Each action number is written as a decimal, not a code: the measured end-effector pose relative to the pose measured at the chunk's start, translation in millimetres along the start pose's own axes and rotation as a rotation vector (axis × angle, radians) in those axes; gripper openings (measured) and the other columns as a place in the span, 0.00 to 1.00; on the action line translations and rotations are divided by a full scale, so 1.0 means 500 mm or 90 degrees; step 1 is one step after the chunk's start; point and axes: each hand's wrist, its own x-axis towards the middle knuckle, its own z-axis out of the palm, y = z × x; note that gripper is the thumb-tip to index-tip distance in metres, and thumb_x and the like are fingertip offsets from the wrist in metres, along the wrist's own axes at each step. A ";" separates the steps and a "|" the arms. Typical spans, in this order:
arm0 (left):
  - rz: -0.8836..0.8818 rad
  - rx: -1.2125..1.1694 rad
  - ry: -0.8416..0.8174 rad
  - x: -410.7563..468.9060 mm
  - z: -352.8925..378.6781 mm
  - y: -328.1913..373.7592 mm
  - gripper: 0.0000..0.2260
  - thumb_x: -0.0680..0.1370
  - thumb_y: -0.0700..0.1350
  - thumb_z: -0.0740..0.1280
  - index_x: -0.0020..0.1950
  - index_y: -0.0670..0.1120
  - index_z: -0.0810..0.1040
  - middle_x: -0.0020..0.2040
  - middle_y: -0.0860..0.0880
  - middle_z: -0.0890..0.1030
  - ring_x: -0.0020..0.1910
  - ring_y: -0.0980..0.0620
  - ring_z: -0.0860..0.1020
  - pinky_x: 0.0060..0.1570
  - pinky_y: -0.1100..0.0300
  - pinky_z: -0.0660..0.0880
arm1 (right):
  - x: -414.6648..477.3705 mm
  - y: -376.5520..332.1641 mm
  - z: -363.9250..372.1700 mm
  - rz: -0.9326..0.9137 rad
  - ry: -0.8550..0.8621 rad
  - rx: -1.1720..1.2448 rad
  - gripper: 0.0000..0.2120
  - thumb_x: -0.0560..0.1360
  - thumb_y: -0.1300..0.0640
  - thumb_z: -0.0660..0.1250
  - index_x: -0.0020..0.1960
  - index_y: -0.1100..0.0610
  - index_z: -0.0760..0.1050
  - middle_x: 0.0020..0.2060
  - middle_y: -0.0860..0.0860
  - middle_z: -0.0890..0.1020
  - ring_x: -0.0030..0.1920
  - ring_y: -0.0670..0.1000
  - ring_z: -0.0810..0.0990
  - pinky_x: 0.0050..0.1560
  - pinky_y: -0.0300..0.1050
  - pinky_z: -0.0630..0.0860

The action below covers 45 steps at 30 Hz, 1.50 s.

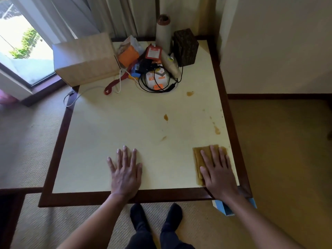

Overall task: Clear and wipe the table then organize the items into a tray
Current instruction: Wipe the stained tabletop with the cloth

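While the left hand lies flat, fingers spread, on the smooth cream table, the right hand presses open-palmed on a folded, stained brown cloth at the table's near right corner.

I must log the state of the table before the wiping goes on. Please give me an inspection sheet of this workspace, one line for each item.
Surface: cream table with dark wood border; brown stains on the right half.
Job's things: brown cloth flat at the near right corner; no tray seen.
Clutter: cardboard box, orange box, woven block, tall cylinder, all at the far edge.
Hands: left hand flat on bare table; right hand flat on the cloth.
Cables: black cable coiled; white cable hangs over the left edge.
Surroundings: carpet, curtains, window at left.
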 end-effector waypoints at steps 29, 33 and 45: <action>0.084 -0.056 -0.010 0.176 -0.034 0.054 0.30 0.84 0.62 0.49 0.85 0.55 0.49 0.85 0.46 0.42 0.84 0.44 0.40 0.80 0.35 0.44 | 0.557 0.068 -0.134 0.109 0.010 0.021 0.30 0.83 0.38 0.42 0.82 0.45 0.42 0.83 0.55 0.42 0.81 0.64 0.41 0.80 0.63 0.41; 0.091 -0.047 -0.011 0.176 -0.033 0.048 0.30 0.84 0.61 0.50 0.85 0.54 0.50 0.85 0.45 0.43 0.84 0.43 0.42 0.79 0.34 0.47 | 0.626 0.007 -0.139 0.077 0.010 0.034 0.30 0.83 0.38 0.43 0.82 0.45 0.43 0.83 0.55 0.42 0.81 0.64 0.40 0.79 0.64 0.41; 0.097 -0.049 -0.007 0.177 -0.035 0.050 0.30 0.84 0.60 0.52 0.85 0.52 0.51 0.85 0.42 0.46 0.84 0.41 0.45 0.78 0.33 0.50 | 0.501 -0.005 -0.107 -0.046 0.012 0.005 0.31 0.83 0.37 0.45 0.83 0.44 0.44 0.83 0.53 0.43 0.82 0.62 0.41 0.80 0.64 0.47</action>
